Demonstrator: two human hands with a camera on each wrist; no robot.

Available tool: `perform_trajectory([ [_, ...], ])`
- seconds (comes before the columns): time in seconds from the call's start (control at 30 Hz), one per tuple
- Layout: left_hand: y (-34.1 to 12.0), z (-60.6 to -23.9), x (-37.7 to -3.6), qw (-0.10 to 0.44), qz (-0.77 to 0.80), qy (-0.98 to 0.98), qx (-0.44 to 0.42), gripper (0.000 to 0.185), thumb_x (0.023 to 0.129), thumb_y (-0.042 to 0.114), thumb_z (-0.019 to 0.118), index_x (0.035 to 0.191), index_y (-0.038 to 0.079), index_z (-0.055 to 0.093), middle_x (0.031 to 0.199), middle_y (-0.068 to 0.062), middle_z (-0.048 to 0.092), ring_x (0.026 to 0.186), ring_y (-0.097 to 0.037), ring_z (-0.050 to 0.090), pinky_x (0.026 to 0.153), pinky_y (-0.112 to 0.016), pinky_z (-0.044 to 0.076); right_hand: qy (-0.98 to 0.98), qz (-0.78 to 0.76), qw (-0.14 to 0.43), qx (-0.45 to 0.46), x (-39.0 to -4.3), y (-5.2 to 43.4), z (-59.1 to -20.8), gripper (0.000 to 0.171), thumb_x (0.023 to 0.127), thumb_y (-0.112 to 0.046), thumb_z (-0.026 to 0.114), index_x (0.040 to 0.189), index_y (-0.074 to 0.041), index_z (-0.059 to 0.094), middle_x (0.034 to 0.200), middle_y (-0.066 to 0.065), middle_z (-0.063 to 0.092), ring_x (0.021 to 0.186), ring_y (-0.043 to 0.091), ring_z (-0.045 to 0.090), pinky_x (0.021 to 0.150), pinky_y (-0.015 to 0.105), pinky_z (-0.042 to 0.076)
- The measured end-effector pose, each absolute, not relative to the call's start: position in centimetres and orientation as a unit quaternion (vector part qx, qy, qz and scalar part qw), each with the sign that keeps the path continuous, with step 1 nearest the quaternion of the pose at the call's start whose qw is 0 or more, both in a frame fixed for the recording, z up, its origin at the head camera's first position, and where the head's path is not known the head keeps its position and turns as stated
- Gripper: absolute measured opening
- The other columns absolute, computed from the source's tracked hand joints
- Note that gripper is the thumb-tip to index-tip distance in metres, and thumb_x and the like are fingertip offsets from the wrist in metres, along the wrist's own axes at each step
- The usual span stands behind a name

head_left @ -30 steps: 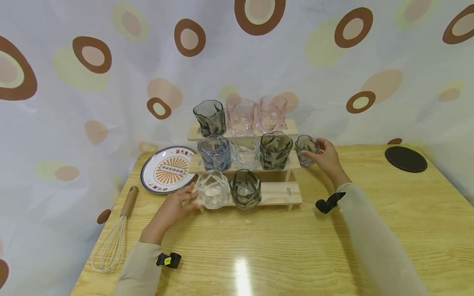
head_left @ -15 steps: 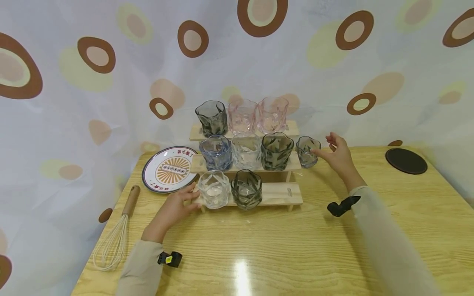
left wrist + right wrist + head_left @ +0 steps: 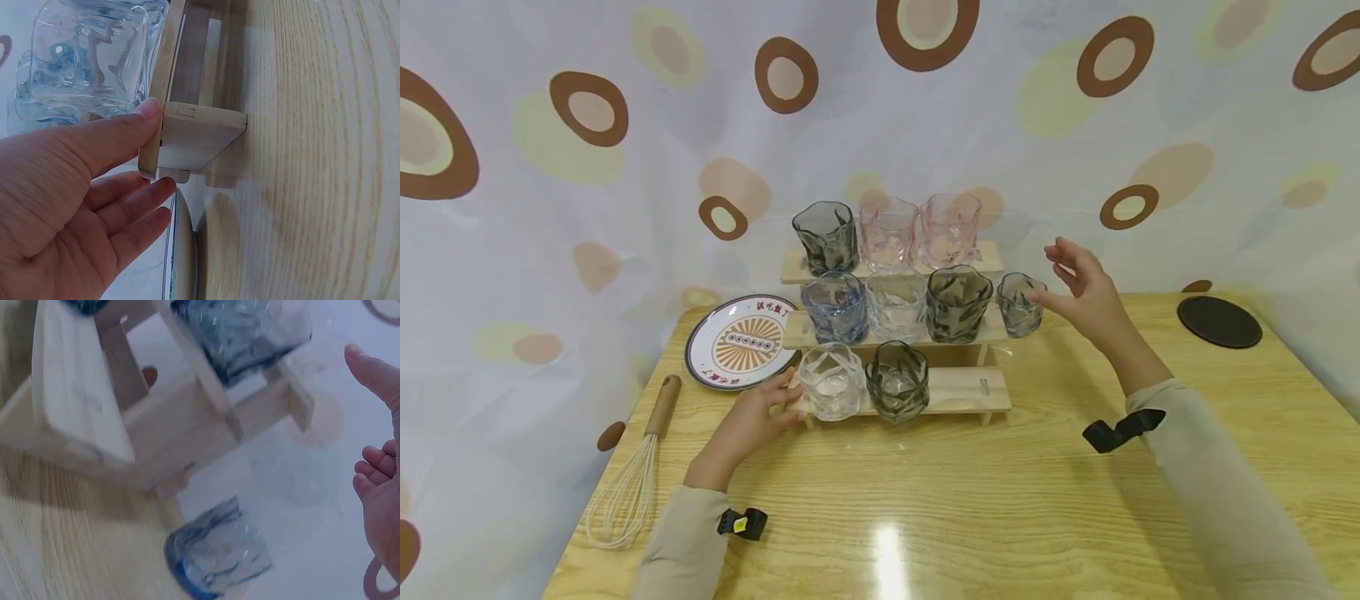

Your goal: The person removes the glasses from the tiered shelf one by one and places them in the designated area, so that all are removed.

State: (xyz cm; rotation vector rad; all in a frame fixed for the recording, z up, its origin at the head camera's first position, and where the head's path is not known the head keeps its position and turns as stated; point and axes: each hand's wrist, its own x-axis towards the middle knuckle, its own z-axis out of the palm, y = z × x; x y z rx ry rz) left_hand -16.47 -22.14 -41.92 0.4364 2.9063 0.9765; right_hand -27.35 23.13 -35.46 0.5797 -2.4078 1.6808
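Wooden tabletop is carrying a stepped rack of tumblers. Left hand is steadying its end with straight fingers; right hand, released, is hovering beside a small grey glass, seemingly between placements.

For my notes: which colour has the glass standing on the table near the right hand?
Smoky grey glass, seen best in the head view.

Bright, even overhead light. White glare patch on desk, lower centre of head view. Soft shadows. Wide-angle bending at edges. Right wrist view motion-blurred; left wrist view soft close up.
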Motion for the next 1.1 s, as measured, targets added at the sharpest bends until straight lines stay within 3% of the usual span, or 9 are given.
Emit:
perform_trajectory([
  [0.17, -22.1, -41.8, -16.5, 0.019, 0.318, 0.937, 0.145, 0.046, 0.086, 0.015, 0.070, 0.127, -0.002, 0.058, 0.146, -0.022, 0.035, 0.132, -0.040, 0.035, 0.105, -0.051, 0.035, -0.736, 0.600, 0.095, 0.298, -25.1, 21.4, -33.7, 0.079, 0.081, 0.010, 0.068, 0.147, 0.000, 0.026, 0.139, 0.015, 0.035, 0.130, 0.019, 0.035, 0.108, 0.020, 0.031],
  [0.43, -22.2, -41.6, -16.6, 0.017, 0.314, 0.938, 0.150, 0.046, 0.086, 0.014, 0.070, 0.127, -0.002, 0.057, 0.146, -0.022, 0.036, 0.132, -0.040, 0.034, 0.105, -0.051, 0.035, -0.673, 0.577, 0.117, 0.448, -22.1, 18.5, -33.6, 0.084, 0.071, 0.015, 0.074, 0.143, 0.009, 0.030, 0.135, 0.018, 0.040, 0.128, 0.024, 0.039, 0.108, 0.026, 0.034],
  [0.73, -22.1, -41.6, -16.6, 0.017, 0.306, 0.940, 0.149, 0.045, 0.087, 0.017, 0.069, 0.127, -0.002, 0.058, 0.145, -0.022, 0.036, 0.131, -0.041, 0.035, 0.104, -0.052, 0.035, -0.679, 0.571, 0.080, 0.455, -20.2, 15.7, -36.2, 0.083, 0.072, 0.010, 0.075, 0.139, 0.018, 0.027, 0.134, 0.023, 0.041, 0.128, 0.019, 0.040, 0.107, 0.031, 0.036],
  [0.9, -22.1, -41.6, -16.5, 0.022, 0.308, 0.940, 0.144, 0.046, 0.087, 0.017, 0.069, 0.128, -0.001, 0.057, 0.146, -0.021, 0.035, 0.132, -0.041, 0.034, 0.105, -0.052, 0.035, -0.687, 0.576, 0.045, 0.440, -19.9, 14.4, -37.8, 0.080, 0.075, 0.010, 0.074, 0.139, 0.017, 0.027, 0.133, 0.024, 0.042, 0.127, 0.017, 0.042, 0.107, 0.029, 0.036],
  [1.1, -22.2, -41.8, -16.5, 0.023, 0.310, 0.938, 0.150, 0.047, 0.086, 0.016, 0.069, 0.127, -0.002, 0.057, 0.146, -0.021, 0.035, 0.132, -0.041, 0.034, 0.104, -0.052, 0.035, -0.704, 0.583, 0.018, 0.406, -19.5, 12.8, -39.5, 0.076, 0.076, 0.012, 0.072, 0.139, 0.016, 0.030, 0.130, 0.033, 0.038, 0.126, 0.014, 0.042, 0.107, 0.026, 0.036],
])
